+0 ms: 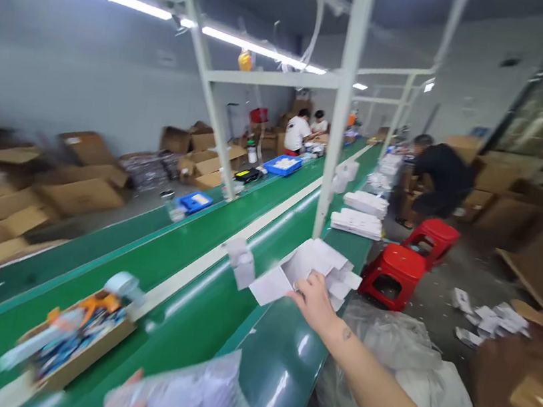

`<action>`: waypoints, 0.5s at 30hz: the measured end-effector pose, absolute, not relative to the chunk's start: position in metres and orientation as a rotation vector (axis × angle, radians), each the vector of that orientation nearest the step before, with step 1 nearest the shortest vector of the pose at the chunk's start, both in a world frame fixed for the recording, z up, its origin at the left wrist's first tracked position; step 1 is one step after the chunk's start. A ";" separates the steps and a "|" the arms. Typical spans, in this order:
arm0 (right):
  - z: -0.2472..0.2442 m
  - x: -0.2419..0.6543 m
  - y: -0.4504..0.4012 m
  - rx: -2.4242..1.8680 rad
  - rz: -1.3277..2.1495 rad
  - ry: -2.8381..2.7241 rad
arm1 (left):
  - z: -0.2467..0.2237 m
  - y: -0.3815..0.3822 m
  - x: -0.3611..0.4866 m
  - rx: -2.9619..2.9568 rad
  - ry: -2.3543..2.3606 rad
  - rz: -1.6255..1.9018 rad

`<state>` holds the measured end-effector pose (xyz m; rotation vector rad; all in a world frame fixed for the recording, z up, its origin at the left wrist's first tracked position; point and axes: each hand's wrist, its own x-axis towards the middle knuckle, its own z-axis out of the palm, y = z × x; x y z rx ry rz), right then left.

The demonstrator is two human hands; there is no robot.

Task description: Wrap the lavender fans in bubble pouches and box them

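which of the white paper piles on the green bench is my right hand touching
The nearest pile, loose and fanned out just this side of the white post. Your right hand rests on its edge; the two neat stacks beyond the post lie untouched.

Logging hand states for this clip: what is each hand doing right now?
Left hand: closed on a clear plastic bag.
Right hand: resting on flat white cartons; grip cannot be told.

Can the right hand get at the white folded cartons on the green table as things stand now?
Probably yes: the right hand already lies on the white cartons, nothing between.
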<state>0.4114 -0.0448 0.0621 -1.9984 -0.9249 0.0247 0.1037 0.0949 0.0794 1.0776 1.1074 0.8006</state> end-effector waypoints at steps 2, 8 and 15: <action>0.043 0.367 -0.045 -1.976 0.019 -1.319 | 0.080 0.089 0.087 0.955 1.136 0.850; -0.016 0.306 -0.038 -1.662 0.089 -1.873 | 0.072 0.071 0.084 0.567 0.880 1.033; -0.011 0.284 -0.040 -1.336 0.028 -2.086 | 0.054 0.069 0.085 0.729 1.034 1.066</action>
